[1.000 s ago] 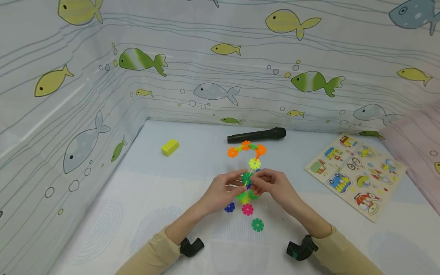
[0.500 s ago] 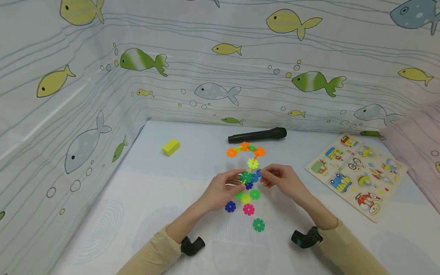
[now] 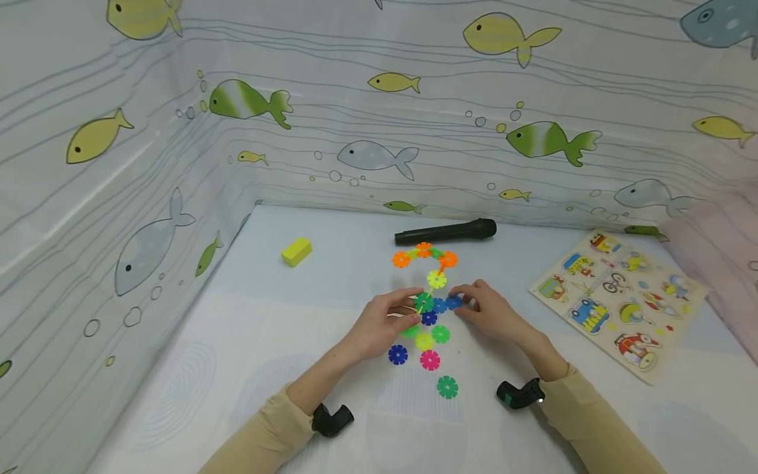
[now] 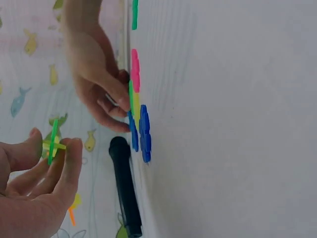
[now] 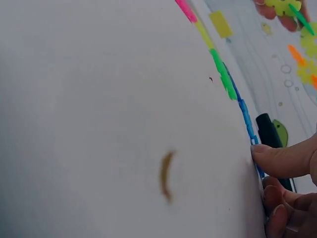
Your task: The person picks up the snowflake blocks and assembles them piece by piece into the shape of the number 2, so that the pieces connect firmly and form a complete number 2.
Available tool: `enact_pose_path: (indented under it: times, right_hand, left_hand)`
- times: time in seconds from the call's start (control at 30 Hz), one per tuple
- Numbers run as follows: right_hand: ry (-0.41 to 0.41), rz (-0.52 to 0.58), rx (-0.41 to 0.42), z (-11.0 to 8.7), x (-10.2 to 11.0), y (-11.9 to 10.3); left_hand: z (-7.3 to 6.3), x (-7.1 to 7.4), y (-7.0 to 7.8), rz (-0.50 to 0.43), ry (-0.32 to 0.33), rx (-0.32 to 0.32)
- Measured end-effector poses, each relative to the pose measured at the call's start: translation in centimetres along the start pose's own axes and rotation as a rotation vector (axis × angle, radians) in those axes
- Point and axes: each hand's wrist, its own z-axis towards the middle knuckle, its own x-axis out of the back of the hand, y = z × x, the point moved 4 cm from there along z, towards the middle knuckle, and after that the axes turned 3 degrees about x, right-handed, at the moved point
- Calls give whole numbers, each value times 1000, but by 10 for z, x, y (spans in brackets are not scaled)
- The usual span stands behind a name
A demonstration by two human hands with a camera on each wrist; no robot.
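Observation:
My left hand [image 3: 376, 327] pinches a chain of notched flower-shaped plastic discs by its lower end, at a green disc [image 3: 423, 302]. The chain rises through a yellow disc [image 3: 436, 279] and curls over in orange [image 3: 423, 249] and green discs. In the left wrist view, thumb and fingers hold the green disc [image 4: 53, 141] and a yellow one crossing it. My right hand [image 3: 491, 317] has thumb and fingers at the edges of a flat blue disc [image 3: 454, 302] on the table. Another blue disc [image 3: 439, 305] lies beside it; the right wrist view shows the thumb [image 5: 277, 159] against the blue edge.
Loose discs lie nearer me: dark blue [image 3: 398, 355], pink [image 3: 429, 360], yellow [image 3: 424, 341] and green [image 3: 447, 387]. Behind the chain is a black microphone [image 3: 445, 232]. A yellow block [image 3: 297, 251] stands at left, a wooden picture puzzle board [image 3: 622, 303] at right.
My right hand has left the chain and moved right to the blue disc, which has shifted slightly right. My left hand keeps holding the chain in nearly the same spot.

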Motion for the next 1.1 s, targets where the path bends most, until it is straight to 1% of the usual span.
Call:
enact_pose_path:
  times: [0.13, 0.3, 0.43, 0.53, 0.63, 0.7, 0.73, 0.87, 0.97, 1.03, 1.1]
  right_hand:
    - [9, 20, -20, 0, -1, 2]
    - [25, 82, -54, -1, -1, 1]
    - [38, 102, -41, -3, 0, -2]
    - [70, 102, -36, -3, 2, -6]
    - [72, 147, -30, -6, 4, -16]
    - [41, 193, -8, -8, 4, -26]
    - [9, 230, 7, -10, 2, -32]
    - [-172, 415, 65, -16, -11, -56]
    - [-286, 546, 75, -20, -25, -68]
    - [-332, 614, 69, -22, -33, -73]
    - [-351, 669, 63, -23, -40, -76]
  left_hand:
    - [0, 1, 0, 3, 6, -6]
    - [-1, 1, 1, 5, 9, -3]
    - [-2, 1, 0, 0, 17, 8]
    - [-2, 1, 0, -4, 23, 10]
    - [-2, 2, 1, -5, 31, 2]
    - [-1, 2, 1, -8, 41, -2]
    - [-1, 3, 2, -12, 48, -5]
    - [-1, 5, 4, -27, 64, -17]
    - [-1, 5, 4, -37, 69, -22]
    - [-1, 4, 5, -42, 74, -26]
    - [-2, 4, 5, -50, 78, -27]
